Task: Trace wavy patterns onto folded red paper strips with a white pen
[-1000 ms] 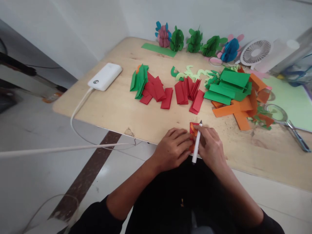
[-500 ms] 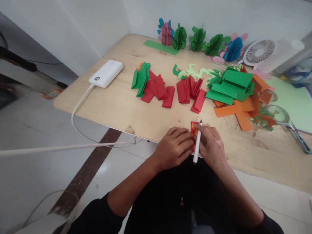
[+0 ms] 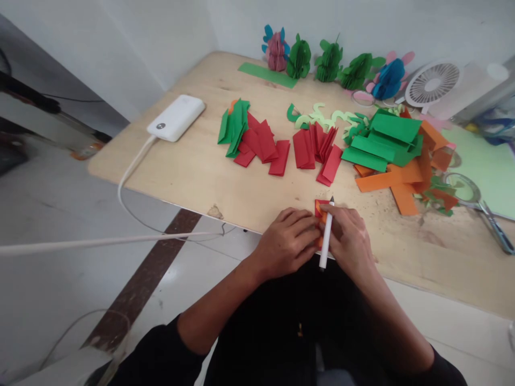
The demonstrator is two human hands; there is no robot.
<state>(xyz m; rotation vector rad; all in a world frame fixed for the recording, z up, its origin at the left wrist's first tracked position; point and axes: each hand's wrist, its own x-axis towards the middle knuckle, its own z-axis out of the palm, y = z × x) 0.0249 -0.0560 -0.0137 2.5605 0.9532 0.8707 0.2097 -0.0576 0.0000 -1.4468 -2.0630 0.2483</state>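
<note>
My left hand (image 3: pixel 287 241) is lying across a red folded paper (image 3: pixel 317 205) at the near edge of the desk (image 3: pixel 181 171), its fingers running side by side; I cannot tell whether that grip is pinching the paper or only pressing it. My right hand (image 3: pixel 349 233) is holding a white pen (image 3: pixel 326 241), and its fingertips are touching an orange piece (image 3: pixel 321 214) that is lying on the red paper. The pen's dark tip is pointing away from me, so I judge I am positioning the pieces rather than drawing.

At the back, five paper figures (image 3: pixel 298 60) are standing near the wall, looking finished. Much seems to be left: green folded pieces (image 3: pixel 235 128), red folded pieces (image 3: pixel 262 142) and a green stack (image 3: pixel 396 134) partly covering orange strips (image 3: pixel 376 180) are lying mostly uncut, I think. My fingers are hiding most of this paper, so I cannot tell whether it is bearing any line.
</note>
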